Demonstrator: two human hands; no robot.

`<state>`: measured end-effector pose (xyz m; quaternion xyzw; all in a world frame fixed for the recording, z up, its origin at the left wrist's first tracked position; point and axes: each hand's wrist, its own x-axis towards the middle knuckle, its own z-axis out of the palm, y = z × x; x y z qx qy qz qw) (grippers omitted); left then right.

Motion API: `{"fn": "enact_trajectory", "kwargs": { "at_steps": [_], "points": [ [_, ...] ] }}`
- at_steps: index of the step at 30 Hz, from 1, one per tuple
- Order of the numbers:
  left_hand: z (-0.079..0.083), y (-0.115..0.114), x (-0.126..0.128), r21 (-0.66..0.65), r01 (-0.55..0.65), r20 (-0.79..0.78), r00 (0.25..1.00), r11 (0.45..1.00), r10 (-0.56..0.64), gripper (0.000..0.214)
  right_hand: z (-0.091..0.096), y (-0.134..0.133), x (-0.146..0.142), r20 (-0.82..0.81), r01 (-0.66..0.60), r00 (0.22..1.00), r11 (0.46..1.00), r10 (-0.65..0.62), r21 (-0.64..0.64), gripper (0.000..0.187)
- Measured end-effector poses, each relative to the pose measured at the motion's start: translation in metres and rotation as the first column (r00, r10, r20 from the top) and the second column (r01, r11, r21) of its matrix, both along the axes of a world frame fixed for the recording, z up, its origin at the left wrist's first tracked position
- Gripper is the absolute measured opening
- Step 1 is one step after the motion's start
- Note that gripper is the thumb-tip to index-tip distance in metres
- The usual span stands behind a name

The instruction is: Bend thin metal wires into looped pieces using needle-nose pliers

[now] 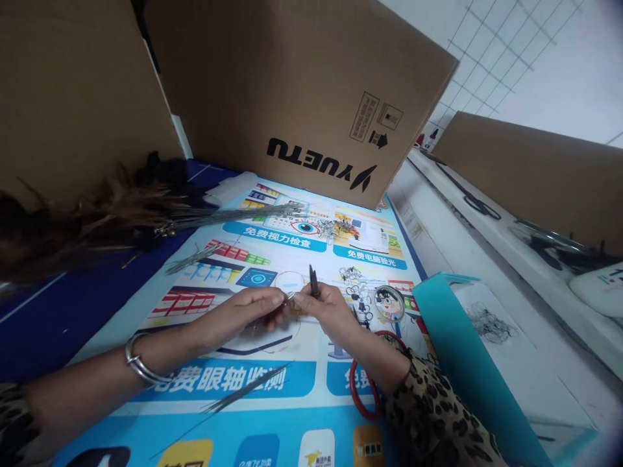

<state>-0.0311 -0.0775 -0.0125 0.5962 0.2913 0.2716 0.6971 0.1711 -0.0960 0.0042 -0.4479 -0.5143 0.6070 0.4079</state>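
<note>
My left hand (253,309) and my right hand (327,310) meet at the middle of a printed poster mat (272,389). Between their fingertips they pinch a thin wire ring (289,283). My right hand also grips dark pliers (314,281) whose tips point up. A silver bangle (139,364) is on my left wrist, a red bangle (363,383) on my right. Small metal rings (357,282) lie just right of my hands, beside a round tin (390,303).
A bundle of thin wires (233,214) and dark feathers (73,224) lie at the left. More wires (248,392) lie near me. A large cardboard box (302,91) stands behind. A teal tray (481,363) with wire bits sits at the right.
</note>
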Motion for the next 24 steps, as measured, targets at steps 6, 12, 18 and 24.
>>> {"fn": "enact_trajectory", "kwargs": {
  "at_steps": [6,12,18,24],
  "points": [
    [-0.003,0.000,-0.001,-0.103,-0.048,0.071,0.996,0.994,0.056,0.026,-0.002,0.000,-0.001,0.007,-0.018,1.000,0.999,0.018,0.027,0.036],
    [0.000,0.002,-0.002,-0.208,-0.151,0.100,0.980,0.966,0.175,0.028,-0.007,0.000,0.001,-0.014,-0.014,1.000,1.000,0.014,0.011,0.033],
    [0.001,-0.001,-0.004,-0.116,-0.099,0.073,0.991,0.988,0.108,0.023,-0.007,-0.001,0.001,0.106,-0.069,0.993,0.993,0.059,0.094,0.029],
    [0.007,0.005,-0.010,-0.117,-0.413,0.109,0.899,0.903,0.425,0.021,0.019,0.008,0.015,0.065,-0.017,0.998,1.000,0.019,-0.025,0.043]
  ]
}}
